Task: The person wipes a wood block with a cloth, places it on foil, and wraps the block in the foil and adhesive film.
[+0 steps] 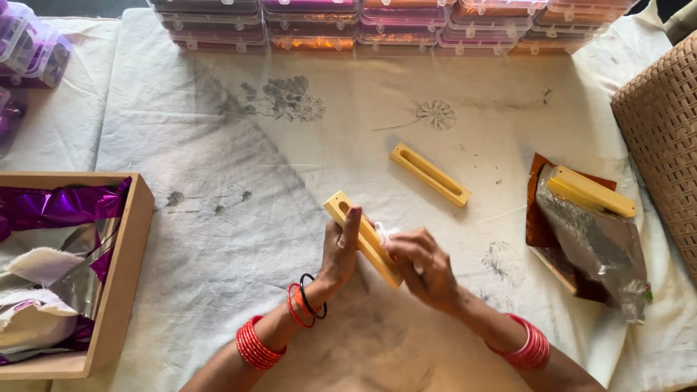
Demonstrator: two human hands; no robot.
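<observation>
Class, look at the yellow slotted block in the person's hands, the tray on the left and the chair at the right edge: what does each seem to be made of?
Yellow slotted block: probably painted wood or moulded plastic; flat matte colour, crisp edges. Tray: bare wood or board, by its pale brown matte walls. Chair: woven wicker or plastic rattan, by its basket-weave surface.

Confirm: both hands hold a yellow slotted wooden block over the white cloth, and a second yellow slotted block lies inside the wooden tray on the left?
Not quite. The head view shows the second yellow slotted block lying on the white cloth, not in the wooden tray. The rest holds: left hand and right hand hold the yellow slotted wooden block.
</observation>
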